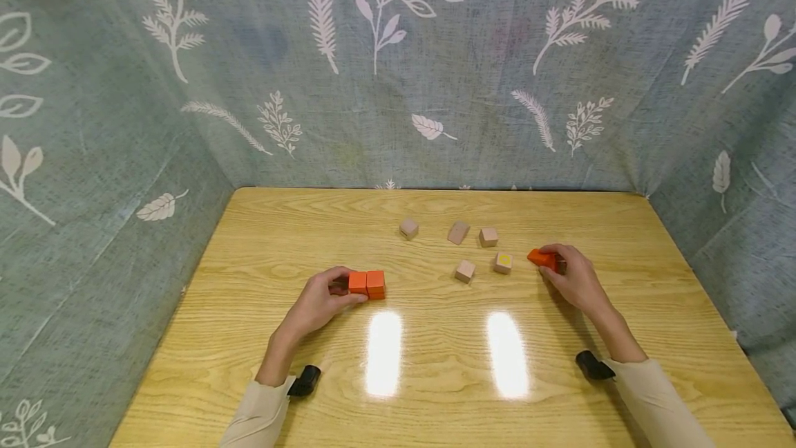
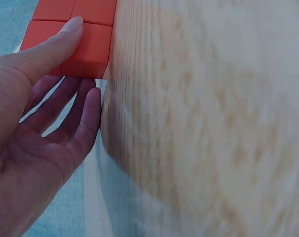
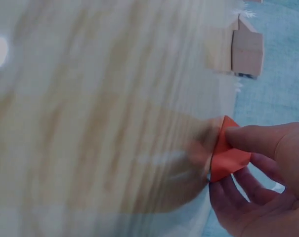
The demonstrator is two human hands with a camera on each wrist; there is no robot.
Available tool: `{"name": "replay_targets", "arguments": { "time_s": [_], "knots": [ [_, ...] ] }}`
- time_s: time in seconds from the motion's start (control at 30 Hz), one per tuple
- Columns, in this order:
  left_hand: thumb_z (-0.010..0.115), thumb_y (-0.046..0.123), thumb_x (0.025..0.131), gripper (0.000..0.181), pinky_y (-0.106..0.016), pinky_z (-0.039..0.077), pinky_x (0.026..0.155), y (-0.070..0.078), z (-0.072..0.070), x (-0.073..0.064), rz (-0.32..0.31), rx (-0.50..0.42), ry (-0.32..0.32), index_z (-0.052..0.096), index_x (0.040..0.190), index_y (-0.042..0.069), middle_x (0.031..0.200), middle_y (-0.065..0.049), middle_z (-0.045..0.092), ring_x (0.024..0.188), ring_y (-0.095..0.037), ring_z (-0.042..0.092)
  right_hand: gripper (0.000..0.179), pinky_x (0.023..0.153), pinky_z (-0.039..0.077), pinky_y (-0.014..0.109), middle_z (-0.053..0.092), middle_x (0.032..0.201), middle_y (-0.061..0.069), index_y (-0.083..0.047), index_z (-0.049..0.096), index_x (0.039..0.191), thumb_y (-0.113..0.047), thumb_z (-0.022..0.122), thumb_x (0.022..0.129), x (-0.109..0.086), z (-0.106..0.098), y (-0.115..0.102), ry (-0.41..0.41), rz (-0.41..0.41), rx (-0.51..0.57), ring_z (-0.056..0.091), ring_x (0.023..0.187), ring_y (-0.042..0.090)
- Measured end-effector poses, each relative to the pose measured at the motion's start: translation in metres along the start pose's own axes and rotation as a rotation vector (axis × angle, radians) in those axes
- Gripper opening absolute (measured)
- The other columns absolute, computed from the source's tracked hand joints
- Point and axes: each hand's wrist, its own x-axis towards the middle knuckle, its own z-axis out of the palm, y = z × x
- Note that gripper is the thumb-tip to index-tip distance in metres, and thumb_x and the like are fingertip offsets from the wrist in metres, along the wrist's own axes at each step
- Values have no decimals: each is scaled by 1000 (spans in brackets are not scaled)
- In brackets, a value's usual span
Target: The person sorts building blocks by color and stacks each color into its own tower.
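Adjoining orange-red cubes [image 1: 368, 285], on or just above the wood-grained counter [image 1: 280, 240], were clamped in the left hand's grip [image 1: 317, 301]; the right hand's grip [image 1: 580, 279] pinched an orange-red triangular block [image 1: 539, 259]. Even pressure seemed best for keeping the cubes flush.

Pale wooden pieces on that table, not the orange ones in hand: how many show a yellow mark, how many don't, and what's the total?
Wooden piece with yellow mark: 1
Wooden pieces showing no yellow: 4
Total: 5
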Motion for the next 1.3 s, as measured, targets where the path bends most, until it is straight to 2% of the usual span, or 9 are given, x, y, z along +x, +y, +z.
{"name": "replay_targets", "arguments": {
  "time_s": [0.2, 0.43, 0.57, 0.67, 0.77, 0.93, 1.17, 1.3],
  "knots": [
    [84, 12, 87, 37, -31, 59, 81, -1, 0, 0, 1, -3, -4, 69, 120, 5, 113, -10, 70, 95, -21, 71, 35, 85, 56, 57, 60, 120, 33, 10, 63, 125, 7, 73, 92, 1, -2, -4, 24, -10, 43, 63, 105, 47],
    [84, 13, 87, 37, -32, 59, 82, -2, -1, 0, 0, 6, -4, 69, 120, 6, 113, -10, 70, 95, -21, 71, 35, 88, 56, 49, 63, 121, 27, 6, 65, 127, 2, 74, 93, 3, -5, -16, 46, -22, 118, 63, 108, 41],
    [84, 13, 86, 37, -32, 59, 82, 0, -2, 0, -5, -1, -3, 69, 120, 6, 113, -10, 70, 95, -21, 71, 35, 88, 57, 32, 65, 121, 24, 4, 66, 126, 1, 75, 93, 6, -6, -26, 53, -43, 153, 63, 108, 38],
    [84, 12, 86, 37, -31, 59, 82, 0, -2, 0, -1, -5, 0, 69, 119, 6, 113, -10, 70, 94, -21, 71, 34, 86, 53, 17, 65, 121, 24, 4, 66, 126, 0, 75, 93, 7, -6, -34, 53, -63, 189, 63, 108, 39],
    [84, 12, 87, 36, -31, 59, 82, -1, -2, 0, 4, -3, 1, 69, 119, 6, 113, -10, 70, 94, -21, 71, 35, 86, 50, 11, 64, 123, 24, 4, 66, 127, -1, 76, 93, 9, -5, -41, 37, -60, 234, 63, 110, 39],
    [84, 12, 87, 36, -31, 59, 82, -2, -2, 0, 3, -2, -2, 69, 120, 5, 113, -11, 70, 95, -22, 71, 37, 86, 50, 10, 65, 123, 23, 3, 65, 129, -5, 76, 94, 12, 0, -50, -14, -29, 311, 62, 110, 36],
    [84, 12, 87, 37, -32, 59, 83, -2, 0, 1, -8, -5, -8, 69, 120, 5, 113, -11, 70, 96, -23, 71, 37, 90, 52, 15, 65, 124, 23, 4, 65, 127, -6, 76, 94, 18, 9, -63, -94, -22, 443, 64, 109, 27],
    [84, 12, 87, 36, -31, 59, 83, -3, 0, 1, -7, -11, -8, 69, 119, 5, 113, -10, 70, 96, -22, 71, 37, 91, 53, 18, 63, 126, 24, 4, 65, 127, -5, 76, 94, 21, 15, -72, -125, -12, 500, 64, 110, 28]
  ]
}}
